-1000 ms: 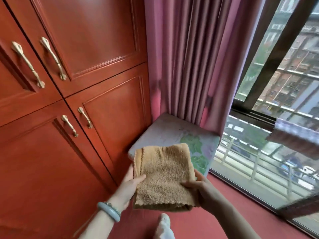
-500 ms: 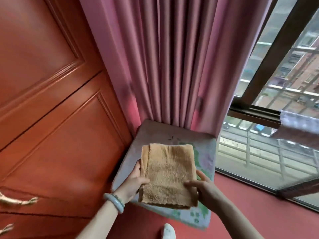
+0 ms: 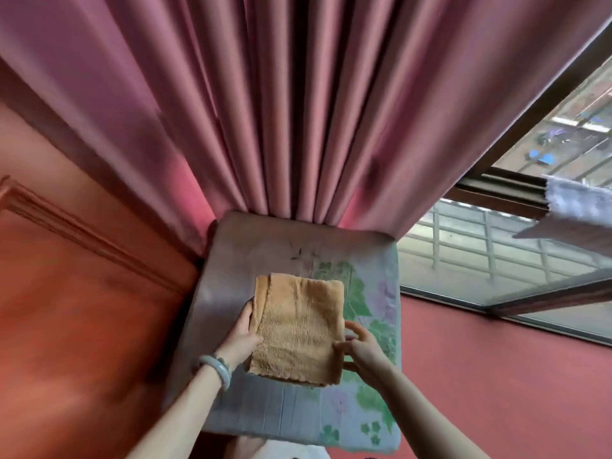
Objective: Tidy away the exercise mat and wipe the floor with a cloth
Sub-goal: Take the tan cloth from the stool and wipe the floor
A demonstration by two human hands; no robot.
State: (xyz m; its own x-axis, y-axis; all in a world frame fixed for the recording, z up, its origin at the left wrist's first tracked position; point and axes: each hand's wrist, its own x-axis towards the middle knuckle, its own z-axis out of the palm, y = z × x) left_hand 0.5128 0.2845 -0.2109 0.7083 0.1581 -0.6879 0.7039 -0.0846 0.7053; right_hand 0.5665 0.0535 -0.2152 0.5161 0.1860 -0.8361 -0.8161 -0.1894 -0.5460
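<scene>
A folded tan fluffy cloth [image 3: 299, 329] is held flat between both hands, just above a folded exercise mat [image 3: 367, 409] with a grey and green floral print. My left hand [image 3: 243, 337], a pale bangle on its wrist, grips the cloth's left edge with the thumb on top. On the other side my right hand [image 3: 359, 351] pinches the lower right corner. The mat stands in the corner, its far end against the pink curtain. Whether the cloth touches the mat cannot be told.
Pink curtain [image 3: 281, 111] hangs straight ahead. A red wooden wardrobe [image 3: 73, 309] is close on the left. Red floor [image 3: 496, 376] stretches to the right, up to a floor-level window [image 3: 496, 246] with railings outside. A grey fringed thing [image 3: 576, 207] juts in at the right edge.
The view has swung right and closer to the corner. Both hands have carried the cloth forward over the mat, keeping the same hold. The wardrobe handles have left the view.
</scene>
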